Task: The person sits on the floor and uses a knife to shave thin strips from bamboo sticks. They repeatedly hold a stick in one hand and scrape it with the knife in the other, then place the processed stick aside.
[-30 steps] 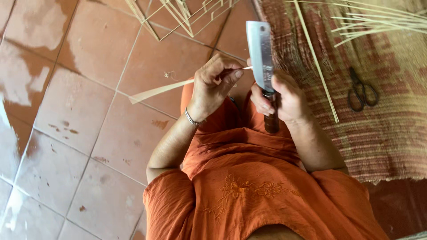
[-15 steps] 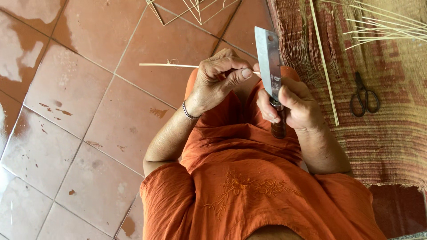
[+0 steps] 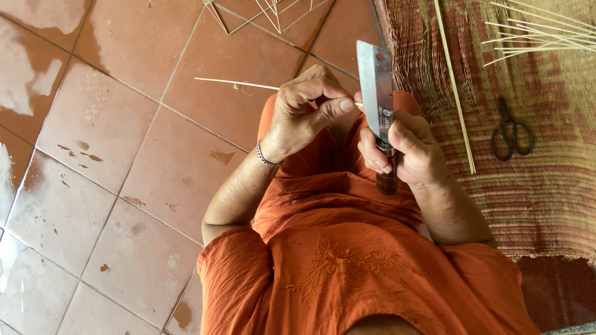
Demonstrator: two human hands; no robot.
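My left hand (image 3: 307,111) pinches a thin pale bamboo strip (image 3: 236,83) between thumb and fingers; the strip sticks out to the left over the floor tiles. My right hand (image 3: 406,149) grips the dark wooden handle of a broad steel cleaver (image 3: 376,90), blade pointing up and away from me. The strip meets the blade's edge right by my left thumb. Both hands hover above my lap in orange cloth (image 3: 347,248).
Terracotta floor tiles (image 3: 124,155) spread to the left. A woven mat (image 3: 546,186) lies at right with black scissors (image 3: 510,131), a long bamboo strip (image 3: 454,87) and a bundle of thin strips (image 3: 540,31). A frame of thin sticks (image 3: 267,12) sits at the top.
The bamboo strip has been drawn in through my left hand, so less of it sticks out to the left, and it now lies level. The cleaver stays upright in my right hand.
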